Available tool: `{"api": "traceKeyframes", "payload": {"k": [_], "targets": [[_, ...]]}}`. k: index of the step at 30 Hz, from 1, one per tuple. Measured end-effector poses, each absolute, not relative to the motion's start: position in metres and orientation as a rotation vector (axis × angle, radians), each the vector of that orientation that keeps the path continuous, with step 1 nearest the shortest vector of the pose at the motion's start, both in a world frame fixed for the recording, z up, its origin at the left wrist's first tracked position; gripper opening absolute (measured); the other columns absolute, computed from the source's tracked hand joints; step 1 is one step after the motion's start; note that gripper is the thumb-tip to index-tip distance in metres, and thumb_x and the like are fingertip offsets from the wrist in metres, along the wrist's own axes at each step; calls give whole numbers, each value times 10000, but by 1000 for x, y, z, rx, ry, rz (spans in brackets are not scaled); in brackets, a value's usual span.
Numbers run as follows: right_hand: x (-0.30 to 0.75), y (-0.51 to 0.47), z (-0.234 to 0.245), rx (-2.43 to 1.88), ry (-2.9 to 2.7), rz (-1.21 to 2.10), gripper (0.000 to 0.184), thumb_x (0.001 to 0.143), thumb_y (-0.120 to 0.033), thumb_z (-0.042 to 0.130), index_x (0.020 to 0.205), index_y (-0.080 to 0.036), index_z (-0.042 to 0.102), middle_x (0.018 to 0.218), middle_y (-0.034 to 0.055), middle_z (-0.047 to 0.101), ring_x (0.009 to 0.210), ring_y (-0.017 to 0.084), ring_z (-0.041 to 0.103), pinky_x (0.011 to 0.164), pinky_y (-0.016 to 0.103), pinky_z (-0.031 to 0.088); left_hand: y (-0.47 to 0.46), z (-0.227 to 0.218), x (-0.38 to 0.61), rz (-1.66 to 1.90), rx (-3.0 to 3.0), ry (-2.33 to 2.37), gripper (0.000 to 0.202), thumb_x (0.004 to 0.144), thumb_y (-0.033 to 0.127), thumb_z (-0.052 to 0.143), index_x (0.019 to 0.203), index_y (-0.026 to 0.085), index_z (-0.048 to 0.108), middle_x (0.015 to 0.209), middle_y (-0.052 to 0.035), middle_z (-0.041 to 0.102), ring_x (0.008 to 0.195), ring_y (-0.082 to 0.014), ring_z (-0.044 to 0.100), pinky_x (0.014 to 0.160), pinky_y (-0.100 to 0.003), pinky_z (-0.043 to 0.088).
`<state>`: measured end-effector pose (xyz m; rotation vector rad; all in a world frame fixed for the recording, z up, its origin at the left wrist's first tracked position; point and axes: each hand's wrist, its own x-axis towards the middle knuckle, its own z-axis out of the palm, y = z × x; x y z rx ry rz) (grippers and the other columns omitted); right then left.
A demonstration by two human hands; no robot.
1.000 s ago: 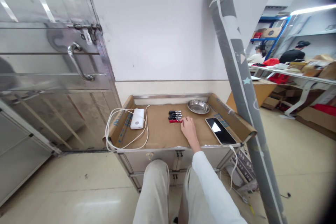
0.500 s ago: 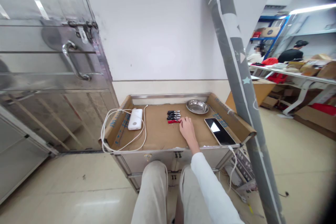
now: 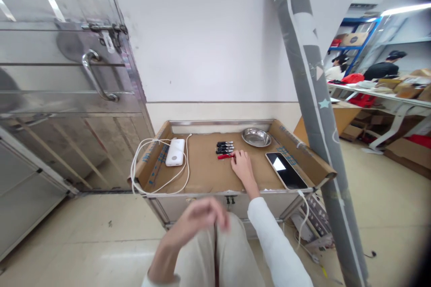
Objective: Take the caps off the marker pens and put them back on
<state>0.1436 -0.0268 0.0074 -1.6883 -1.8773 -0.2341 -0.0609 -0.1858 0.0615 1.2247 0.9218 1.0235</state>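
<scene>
Hanging over the pale trousers [image 3: 232, 255], the left hand [image 3: 198, 219] is blurred; its fingers look loosely bent, and whether anything is held cannot be told. Farther out, a phone [image 3: 288, 171] is laid near the right front corner of the cardboard-lined tabletop [image 3: 205, 177], and a white power bank [image 3: 175, 152] is set toward the left. Between them, the right end of the red marker [image 3: 223, 157] appears to be pinched by the thumb and forefinger of the right hand [image 3: 242, 167]. The marker is rested on the cardboard, slightly askew, just in front of the black markers [image 3: 222, 151]. It is judged light, stiff and hardly fragile, though its smooth barrel may be rolled by a loose touch. It is best gripped lightly across mid-barrel; if held by the end alone, it could be swung round. Beyond, to the right, a metal bowl [image 3: 256, 138] is placed. Farther back, a grey roll [image 3: 308, 67] is propped by the wall [image 3: 208, 45], and two people are seen beyond a cluttered bench [image 3: 404, 102].
</scene>
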Motion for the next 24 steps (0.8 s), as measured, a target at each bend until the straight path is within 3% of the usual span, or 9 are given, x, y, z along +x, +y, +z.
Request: {"api": "traceKeyframes", "payload": {"k": [4,9,15,20,24], "targets": [[143,-27,8,-1717,-1885,-248,122,840,-173,463,930,-184,545,915,84,545,900,219,461,780,311,340,-89,42,-43,1251,1584,1106,133,839,265,559,939,205,623,977,-48,617,931,-184,571,877,-341,451],[143,-28,11,-1712,-1908,-250,85,839,-185,474,899,-191,535,911,66,541,880,207,463,770,300,332,-29,16,-22,1200,2027,1372,251,797,77,505,1004,202,572,1008,-54,536,957,-177,549,895,-358,449],[144,-27,9,-1705,-1922,-271,99,851,-185,462,903,-191,546,910,69,550,882,206,471,768,301,337,-14,6,-9,1076,2330,1423,91,845,116,499,868,184,555,900,-43,528,923,-191,524,875,-369,450],[143,-28,10,-1662,-1917,-295,150,891,-211,423,863,-193,570,899,76,570,873,212,485,762,312,344,-10,11,-9,1055,2409,1419,72,873,146,484,867,183,546,889,-44,533,898,-190,529,850,-357,462],[141,-28,20,-1561,-1845,-354,227,937,-252,362,974,-176,573,950,86,601,886,210,500,789,315,348,-2,15,-9,1220,2313,1439,83,907,185,449,923,186,530,946,-48,540,921,-179,544,867,-349,466]]}}
